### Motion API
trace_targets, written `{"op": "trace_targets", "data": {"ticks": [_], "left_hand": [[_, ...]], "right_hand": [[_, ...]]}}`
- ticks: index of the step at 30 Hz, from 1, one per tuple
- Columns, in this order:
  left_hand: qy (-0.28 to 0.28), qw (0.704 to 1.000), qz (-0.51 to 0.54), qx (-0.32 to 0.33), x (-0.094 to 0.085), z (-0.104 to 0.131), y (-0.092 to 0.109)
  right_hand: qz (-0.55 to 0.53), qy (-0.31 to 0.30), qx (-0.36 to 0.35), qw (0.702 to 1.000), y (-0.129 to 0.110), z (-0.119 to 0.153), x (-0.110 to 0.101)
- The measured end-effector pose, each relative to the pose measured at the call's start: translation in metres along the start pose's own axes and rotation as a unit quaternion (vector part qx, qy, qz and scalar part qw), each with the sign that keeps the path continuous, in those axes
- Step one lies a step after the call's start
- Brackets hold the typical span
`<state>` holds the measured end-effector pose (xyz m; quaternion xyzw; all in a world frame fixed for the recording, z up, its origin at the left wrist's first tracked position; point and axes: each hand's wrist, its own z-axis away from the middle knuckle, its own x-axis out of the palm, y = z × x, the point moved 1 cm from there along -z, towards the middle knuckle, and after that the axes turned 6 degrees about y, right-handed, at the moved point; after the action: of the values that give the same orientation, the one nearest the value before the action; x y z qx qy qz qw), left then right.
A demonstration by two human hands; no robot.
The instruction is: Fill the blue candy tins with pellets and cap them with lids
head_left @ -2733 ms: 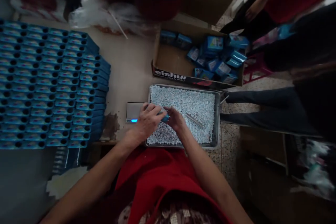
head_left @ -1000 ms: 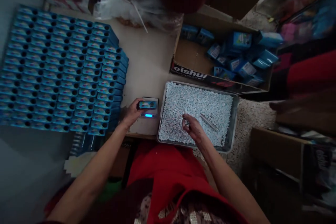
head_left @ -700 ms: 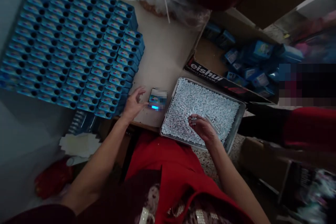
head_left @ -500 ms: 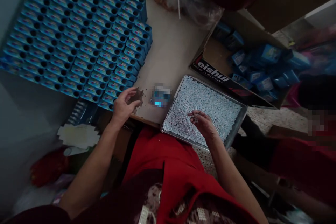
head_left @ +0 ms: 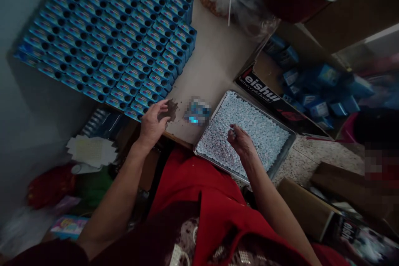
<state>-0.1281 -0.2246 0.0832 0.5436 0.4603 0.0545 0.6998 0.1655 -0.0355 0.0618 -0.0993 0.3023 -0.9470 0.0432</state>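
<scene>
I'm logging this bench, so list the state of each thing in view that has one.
Left hand: open, fingers parted, holding nothing visible.
Right hand: fingers curled; contents unclear.
Tray: spread with pale pellets.
Small display: lit blue, surroundings blurred.
Blue boxes: lined up in tight rows.
Carton: open, blue packs inside.
Plastic bag: crumpled.

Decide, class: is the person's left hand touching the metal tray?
Apart. In the head view, tabletop shows plainly between the left hand and the metal tray.
</scene>
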Motion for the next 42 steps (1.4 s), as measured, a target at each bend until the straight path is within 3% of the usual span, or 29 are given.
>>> {"op": "trace_targets", "data": {"ticks": [7,14,18,21,23,26,27,28,29,32,34,36,39,42], "left_hand": [[-0.024,0.999,-0.047,0.003,-0.003,0.004,-0.010],[-0.063,0.994,-0.086,0.014,-0.002,-0.015,-0.014],[-0.087,0.993,-0.070,0.037,0.010,-0.021,-0.012],[-0.093,0.995,-0.026,0.010,0.034,-0.024,-0.016],[-0.095,0.995,0.008,-0.027,0.055,-0.029,-0.022],[-0.114,0.992,0.033,-0.034,0.087,-0.040,-0.034],[-0.127,0.991,0.035,-0.016,0.097,-0.045,-0.037],[-0.142,0.989,0.035,0.006,0.104,-0.050,-0.039],[-0.158,0.986,0.034,0.027,0.110,-0.054,-0.039],[-0.214,0.973,0.039,0.072,0.119,-0.064,-0.026],[-0.239,0.964,0.033,0.111,0.119,-0.064,-0.002],[-0.254,0.949,-0.009,0.187,0.118,-0.057,0.033],[-0.250,0.918,-0.114,0.287,0.117,-0.036,0.082],[-0.233,0.914,-0.166,0.288,0.117,-0.021,0.097]], "right_hand": [[0.042,-0.092,-0.015,0.995,-0.007,0.011,0.042],[0.175,-0.126,-0.086,0.973,-0.015,0.004,0.063],[0.163,-0.106,-0.097,0.976,-0.017,0.005,0.055],[0.198,-0.068,-0.134,0.969,-0.025,0.008,0.026],[0.301,-0.032,-0.205,0.931,-0.033,0.009,0.002],[0.468,0.046,-0.317,0.824,-0.040,0.008,-0.026],[0.489,0.072,-0.332,0.803,-0.039,0.007,-0.029],[0.485,0.091,-0.332,0.804,-0.036,0.005,-0.029],[0.459,0.098,-0.314,0.825,-0.032,0.003,-0.026],[0.282,0.061,-0.191,0.938,-0.012,-0.006,-0.004],[0.141,0.029,-0.095,0.985,0.001,-0.014,0.014],[0.027,0.018,-0.008,0.999,0.011,-0.022,0.029],[-0.085,-0.006,0.078,0.993,0.018,-0.030,0.042],[-0.129,-0.006,0.112,0.985,0.021,-0.031,0.047]]}}
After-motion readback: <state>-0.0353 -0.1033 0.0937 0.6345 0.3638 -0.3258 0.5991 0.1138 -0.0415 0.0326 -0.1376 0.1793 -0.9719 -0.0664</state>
